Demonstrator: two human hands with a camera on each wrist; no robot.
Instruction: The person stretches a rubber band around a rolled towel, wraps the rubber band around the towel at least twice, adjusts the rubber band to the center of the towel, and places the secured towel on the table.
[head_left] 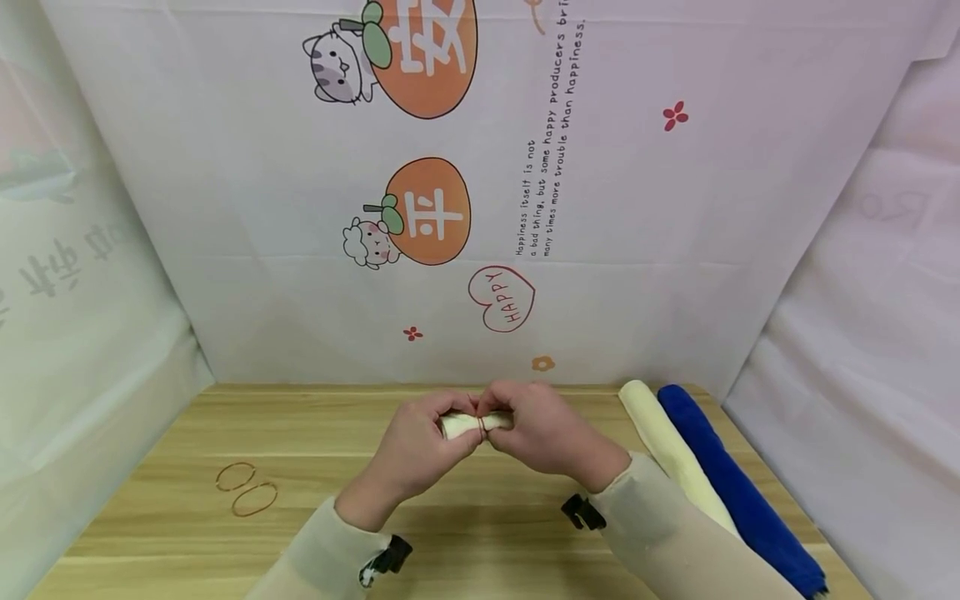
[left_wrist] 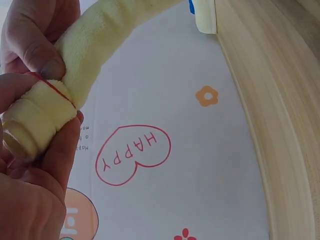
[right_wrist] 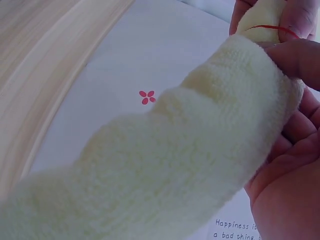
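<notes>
A pale yellow rolled towel (head_left: 459, 426) is held between both hands above the table. Near one end, a thin red rubber band (left_wrist: 59, 92) circles the roll. My left hand (head_left: 420, 435) grips that short end, with fingers and thumb around it close to the band. On the band's other side, my right hand (head_left: 542, 427) holds the roll, its fingertips right at the band. The long part of the towel (right_wrist: 160, 150) stretches across the right wrist view, soft and slightly lumpy. Fingers hide part of the band.
Two loose rubber bands, one (head_left: 236, 477) touching or close to the other (head_left: 255, 499), lie on the wooden table (head_left: 172, 542) at left. At right lie another pale yellow rolled towel (head_left: 675, 454) and a blue rolled towel (head_left: 738, 483). A printed white backdrop (head_left: 615, 317) stands behind.
</notes>
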